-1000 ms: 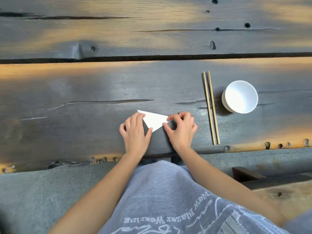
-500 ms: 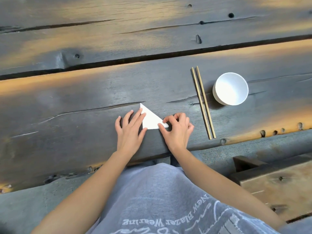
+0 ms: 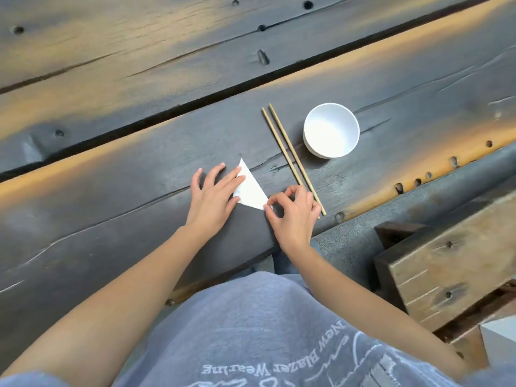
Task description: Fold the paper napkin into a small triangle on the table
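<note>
A white paper napkin [image 3: 251, 189], folded into a small triangle, lies flat on the dark wooden table [image 3: 111, 191] near its front edge. My left hand [image 3: 213, 198] rests flat with fingers spread, its fingertips on the napkin's left edge. My right hand [image 3: 293, 216] is curled just right of the napkin, with thumb and forefinger pinching its lower right corner. One tip of the triangle points away from me.
Two wooden chopsticks [image 3: 291, 157] lie side by side right of the napkin, their near ends beside my right hand. A white bowl [image 3: 331, 129] stands beyond them. A wooden bench [image 3: 452, 275] sits below the table's edge at right.
The view has tilted and shifted. The napkin went from a wide triangle to a smaller one standing on its point, and my right hand moved to its lower right corner.
</note>
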